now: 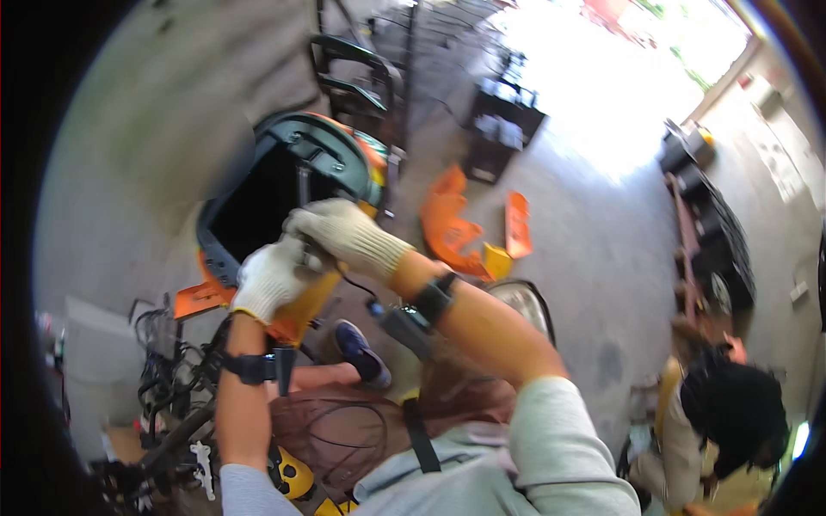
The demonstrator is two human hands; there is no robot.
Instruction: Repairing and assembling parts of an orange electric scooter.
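My left hand (pixel 269 282) and my right hand (pixel 348 236), both in white knit gloves, meet at the near rim of a machine housing (pixel 348 155). The housing is dark green with orange and yellow outer parts and a deep black opening. My fingers are closed around a small dark piece (pixel 318 255) between the hands, blurred and mostly covered by the gloves. A thin metal rod (pixel 303 185) rises just beyond my right fingers; whether I grip it cannot be told. Below the hands a yellow panel (pixel 310 305) slopes down, with an orange piece (pixel 205 298) left of it.
Curved orange covers (pixel 452 219) and a flat orange piece (pixel 518 225) lie on the floor to the right. Beyond them stands a black crate (pixel 499 129). Tangled dark cables and parts (pixel 172 361) lie at left. Another person (pixel 731 413) is at lower right.
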